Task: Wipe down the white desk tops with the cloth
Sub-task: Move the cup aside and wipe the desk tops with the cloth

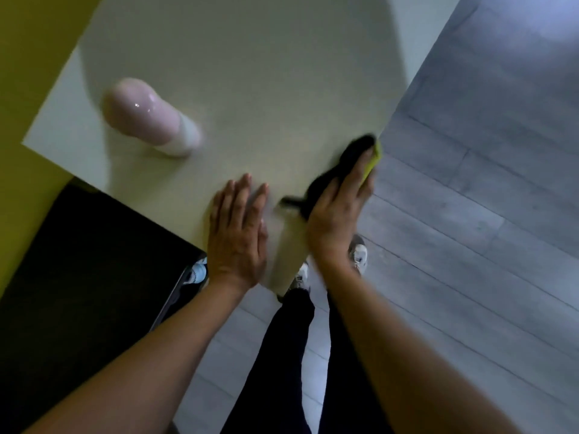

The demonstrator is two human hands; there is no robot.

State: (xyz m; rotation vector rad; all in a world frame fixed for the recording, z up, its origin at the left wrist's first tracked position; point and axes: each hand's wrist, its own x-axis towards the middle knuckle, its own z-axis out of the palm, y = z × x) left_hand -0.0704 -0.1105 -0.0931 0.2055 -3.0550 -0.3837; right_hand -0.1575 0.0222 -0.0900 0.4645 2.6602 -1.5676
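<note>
The right hand (340, 211) lies flat, fingers straight, pressing the cloth (351, 161) — dark with a yellow-green edge — onto the white counter (250, 89) at its right edge; the left hand (236, 233) rests just beside it, palm down, fingers straight and together, holding nothing; a pink and white bottle (150, 115) stands well apart — blurred — near the counter's left corner; grey floor (485, 183) lies beyond.

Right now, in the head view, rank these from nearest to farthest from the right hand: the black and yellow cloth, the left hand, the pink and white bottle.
1. Black and yellow cloth: directly under the right hand, at the desk's right edge.
2. Left hand: flat on the white desk top, just to its left.
3. Pink and white bottle: farthest, standing toward the desk's left side.
</note>
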